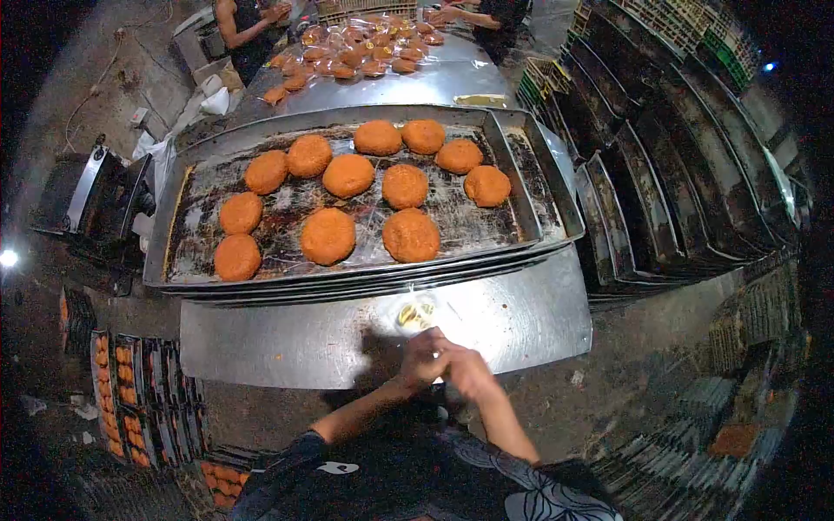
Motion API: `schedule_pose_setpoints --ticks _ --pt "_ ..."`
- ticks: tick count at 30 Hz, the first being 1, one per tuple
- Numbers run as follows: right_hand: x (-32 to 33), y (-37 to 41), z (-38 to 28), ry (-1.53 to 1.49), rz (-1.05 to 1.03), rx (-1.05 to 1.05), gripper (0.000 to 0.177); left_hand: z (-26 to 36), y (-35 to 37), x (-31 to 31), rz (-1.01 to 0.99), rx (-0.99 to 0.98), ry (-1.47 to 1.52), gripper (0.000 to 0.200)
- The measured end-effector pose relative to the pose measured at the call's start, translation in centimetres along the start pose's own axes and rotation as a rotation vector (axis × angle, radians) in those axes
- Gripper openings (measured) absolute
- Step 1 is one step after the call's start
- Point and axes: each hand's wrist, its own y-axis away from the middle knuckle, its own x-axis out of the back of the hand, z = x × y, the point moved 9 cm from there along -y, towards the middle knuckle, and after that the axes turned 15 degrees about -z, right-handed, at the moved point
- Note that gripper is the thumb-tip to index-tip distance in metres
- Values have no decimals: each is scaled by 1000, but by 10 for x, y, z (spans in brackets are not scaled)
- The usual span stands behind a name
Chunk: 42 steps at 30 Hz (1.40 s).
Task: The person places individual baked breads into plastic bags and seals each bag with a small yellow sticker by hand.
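Note:
Just beyond my fingers is a clear plastic bag (417, 314) with gold-yellow print, over the near strip of the metal table (261, 339). My left hand (422, 363) is closed, its fingers pinched at the near edge of the bag. Against it is my right hand (469, 373), smeared by motion, so its grip does not show. Past the bag lies a large worn baking tray (347, 280) on a stack of similar trays. Several round orange-brown buns (411, 235) are spread over it, the closest ones near its front rim.
Bagged buns (352, 52) are heaped at the table's far end, with two people's arms (248, 30) beside them. Stacked dark trays (660, 174) stand on the right. Trays of buns (130, 395) sit low on the left, below a black metal unit (87, 195).

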Motion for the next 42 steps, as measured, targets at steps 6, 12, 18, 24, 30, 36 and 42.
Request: schedule_pose_setpoints --ticks 6,12,18,24,30,36,42 --pt "-183 -19 -109 -383 -634 647 63 69 -17 109 514 152 380 31" --pt "-277 -73 -108 1802 -586 1001 53 52 32 250 812 -94 952 30" --pt "-275 -170 -135 2065 -507 589 68 88 55 318 931 -230 932 44" --pt "-335 -38 -113 1745 78 1220 85 94 47 318 994 -395 787 52" --pt "-314 14 -109 1581 196 1355 100 98 -19 237 552 -130 719 41" --pt "-278 35 -134 1522 401 1464 99 94 -39 185 446 18 839 42" --pt "-278 44 -141 1486 236 1516 99 106 -43 176 264 146 799 46"
